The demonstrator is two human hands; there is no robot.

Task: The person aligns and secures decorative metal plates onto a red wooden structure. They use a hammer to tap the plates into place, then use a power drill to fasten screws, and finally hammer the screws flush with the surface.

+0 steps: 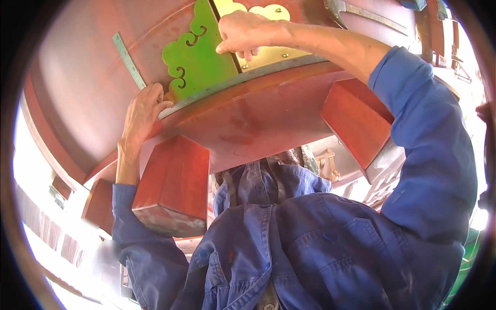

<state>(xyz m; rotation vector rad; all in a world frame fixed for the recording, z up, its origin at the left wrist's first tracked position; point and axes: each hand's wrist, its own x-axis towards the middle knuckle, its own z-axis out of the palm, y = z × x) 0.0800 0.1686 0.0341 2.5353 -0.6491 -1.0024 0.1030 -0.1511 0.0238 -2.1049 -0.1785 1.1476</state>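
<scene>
My left hand (144, 111) is at the left, fingers bent and thumb tip at the end of a long metal ruler (248, 78). That ruler runs along the curved front edge of a reddish-brown wooden surface. Just beyond it lies a green, cloud-edged plate (199, 64) with dark curled cut-outs, beside a gold plate (276, 57) with round studs. A dark straight seam divides the two. Over this seam my right hand (243, 33) is closed, one finger pointing down onto the green plate's edge; whatever its fingers may hold is hidden.
A short ruler (128, 59) lies beyond my left hand. At the far right rests a hammer (369, 15), with a blue object (413, 4) near it. Two red wooden blocks (173, 181) (356, 124) jut toward me below the front edge, one on each side.
</scene>
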